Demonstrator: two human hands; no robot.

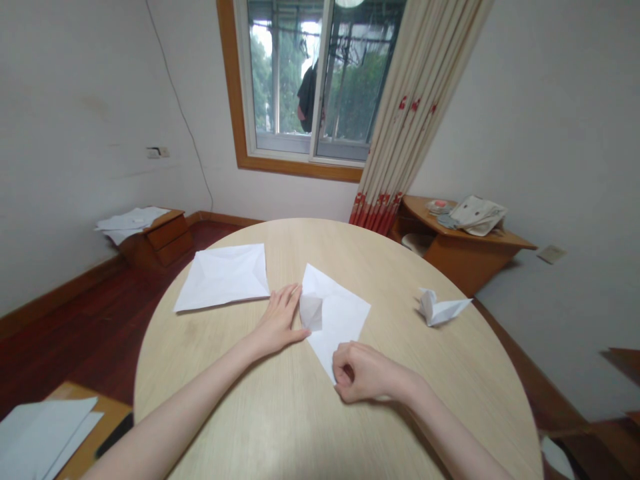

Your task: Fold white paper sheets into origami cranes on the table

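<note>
A folded white sheet of paper (345,307) lies at an angle on the round table, with a raised flap near its left edge. My left hand (280,320) rests flat beside that edge, fingers stretched out and thumb touching the paper by the flap. At the lower corner of the sheet, my right hand (363,370) is curled closed, with the corner at its fingers. How firmly it grips there is partly hidden. To the right sits a folded paper bird (440,310), apart from both hands. A stack of white paper (227,277) is just left of my left hand.
The round wooden table (310,433) fills the middle. More sheets (40,433) lie on a wooden surface at lower left, beside a dark object (115,433). A small cabinet (170,240) stands back left; a corner desk (475,257) holding a cloth bag (477,215) stands back right.
</note>
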